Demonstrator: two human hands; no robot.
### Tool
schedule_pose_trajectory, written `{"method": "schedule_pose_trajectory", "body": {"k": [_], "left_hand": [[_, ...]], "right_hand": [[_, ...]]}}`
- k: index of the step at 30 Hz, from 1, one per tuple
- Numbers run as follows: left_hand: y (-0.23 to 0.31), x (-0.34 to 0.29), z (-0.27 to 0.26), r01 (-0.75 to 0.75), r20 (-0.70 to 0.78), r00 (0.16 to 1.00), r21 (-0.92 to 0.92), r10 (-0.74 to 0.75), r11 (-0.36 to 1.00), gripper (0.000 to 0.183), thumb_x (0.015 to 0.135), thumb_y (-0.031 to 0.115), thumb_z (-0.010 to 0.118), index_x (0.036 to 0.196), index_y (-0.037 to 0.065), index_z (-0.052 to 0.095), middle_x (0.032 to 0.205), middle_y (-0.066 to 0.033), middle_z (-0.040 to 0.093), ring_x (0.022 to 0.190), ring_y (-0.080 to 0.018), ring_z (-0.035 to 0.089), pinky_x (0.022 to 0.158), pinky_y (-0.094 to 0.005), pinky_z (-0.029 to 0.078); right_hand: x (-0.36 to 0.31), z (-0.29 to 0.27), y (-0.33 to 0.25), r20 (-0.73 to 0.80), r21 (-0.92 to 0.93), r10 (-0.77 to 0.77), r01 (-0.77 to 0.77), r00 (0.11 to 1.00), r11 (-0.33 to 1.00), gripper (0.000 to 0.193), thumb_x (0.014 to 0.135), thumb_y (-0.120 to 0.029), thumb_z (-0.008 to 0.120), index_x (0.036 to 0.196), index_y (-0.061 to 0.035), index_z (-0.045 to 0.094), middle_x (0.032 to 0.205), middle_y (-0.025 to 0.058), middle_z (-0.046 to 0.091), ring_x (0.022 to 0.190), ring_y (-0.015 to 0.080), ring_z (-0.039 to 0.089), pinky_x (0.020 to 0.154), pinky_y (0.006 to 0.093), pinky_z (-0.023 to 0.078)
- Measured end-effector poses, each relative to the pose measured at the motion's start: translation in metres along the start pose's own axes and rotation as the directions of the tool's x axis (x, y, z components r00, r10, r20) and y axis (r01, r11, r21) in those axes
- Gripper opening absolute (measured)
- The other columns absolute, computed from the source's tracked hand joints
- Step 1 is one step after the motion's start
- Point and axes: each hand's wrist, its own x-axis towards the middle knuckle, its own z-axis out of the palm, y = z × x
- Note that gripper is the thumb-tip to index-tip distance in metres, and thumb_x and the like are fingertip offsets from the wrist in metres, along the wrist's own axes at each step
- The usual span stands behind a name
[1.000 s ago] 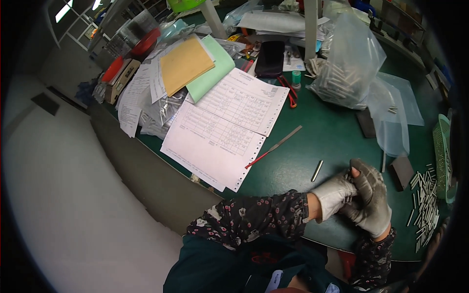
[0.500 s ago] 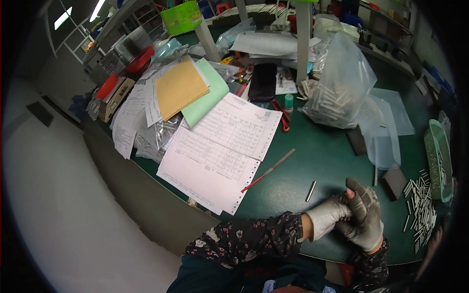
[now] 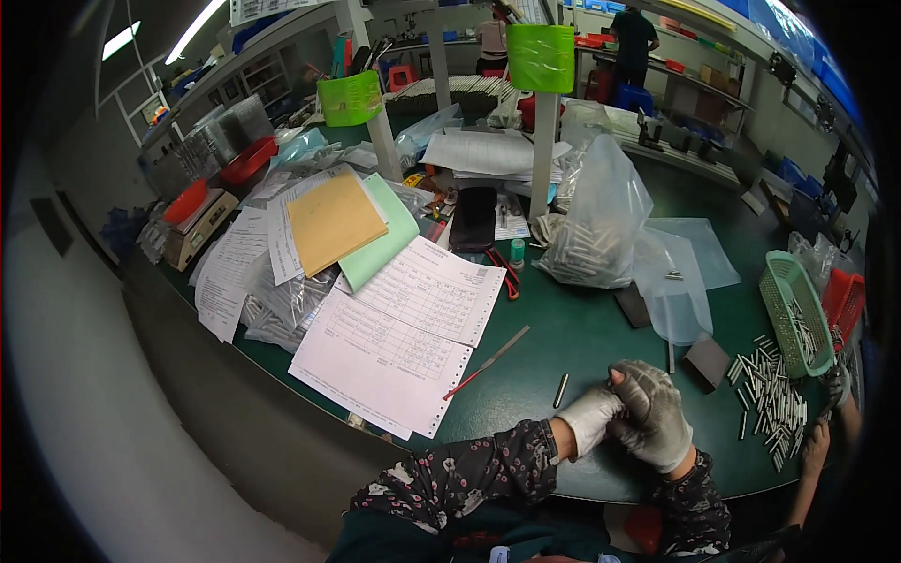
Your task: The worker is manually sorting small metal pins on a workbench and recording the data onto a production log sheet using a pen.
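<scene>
My left hand [image 3: 588, 419], in a white glove, and my right hand [image 3: 657, 416], in a grey glove, are pressed together over the green table [image 3: 563, 328] near its front edge. The right hand is folded over the left hand's fingers, and anything between them is hidden. A short metal rod [image 3: 560, 390] lies on the table just left of my hands. A thin file with a red handle [image 3: 488, 361] lies further left, beside the printed sheets [image 3: 404, 328].
Several metal rods [image 3: 774, 394] lie in a pile right of my hands, by a dark block [image 3: 707, 361] and a green basket [image 3: 793, 300]. A clear bag of rods [image 3: 596, 225] stands behind. Another person's hand [image 3: 833, 394] shows at the right edge.
My hands have stayed pressed together. The view has tilted up, so more of the far bench and the shelves shows.
</scene>
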Motion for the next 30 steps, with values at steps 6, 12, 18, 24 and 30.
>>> {"method": "schedule_pose_trajectory", "body": {"k": [6,12,18,24,30], "left_hand": [[0.022,-0.01,0.018,0.049,-0.122,0.99,-0.126,-0.064,0.991,0.025,0.091,0.038,0.052,0.102,0.016,0.056,0.091,0.0011,0.06,0.078,-0.0109,0.056,0.059,-0.0242,0.045],[0.057,-0.031,0.039,-0.075,-0.205,0.976,-0.018,0.07,0.997,0.012,0.09,0.024,0.054,0.099,0.015,0.055,0.084,0.0046,0.056,0.069,-0.0082,0.054,0.053,-0.0231,0.044],[0.065,-0.035,0.002,-0.155,-0.366,0.927,-0.174,0.082,0.972,0.005,0.086,0.012,0.056,0.086,0.016,0.053,0.067,0.0052,0.049,0.05,-0.0061,0.044,0.043,-0.0203,0.033],[0.066,-0.037,-0.01,-0.139,-0.213,0.971,-0.136,0.108,0.981,0.011,0.086,0.011,0.054,0.078,0.017,0.051,0.058,0.0058,0.042,0.04,-0.0046,0.031,0.036,-0.0191,0.02],[0.045,-0.034,-0.007,0.013,-0.376,0.925,-0.098,-0.049,0.995,0.008,0.084,0.018,0.058,0.077,0.014,0.06,0.065,0.0037,0.057,0.05,-0.0065,0.05,0.045,-0.0208,0.035]], "right_hand": [[0.015,-0.022,-0.018,-0.036,0.026,-0.032,0.033,0.999,0.999,0.062,0.074,-0.028,0.067,0.129,-0.0069,0.047,0.121,0.021,0.052,0.11,0.0397,0.053,0.09,0.0478,0.042],[0.06,-0.049,-0.034,0.018,-0.093,-0.112,0.113,0.994,0.989,0.059,0.079,-0.036,0.063,0.129,-0.0073,0.047,0.121,0.021,0.053,0.109,0.0399,0.053,0.089,0.0471,0.043],[0.159,-0.028,-0.044,0.123,-0.326,-0.201,0.23,0.972,0.917,0.041,0.074,-0.016,0.063,0.112,-0.0013,0.056,0.117,0.016,0.055,0.112,0.0313,0.052,0.091,0.0421,0.044],[0.272,0.043,0.025,0.289,-0.698,-0.086,0.271,0.953,0.663,0.033,0.083,-0.021,0.053,0.111,-0.0058,0.062,0.117,0.0121,0.056,0.116,0.0247,0.049,0.098,0.0373,0.038],[0.327,0.095,0.084,0.396,-0.865,0.369,0.205,0.841,0.459,0.055,0.087,-0.046,0.048,0.129,-0.0099,0.053,0.146,0.0098,0.034,0.14,0.0279,0.02,0.114,0.046,0.012]]}}
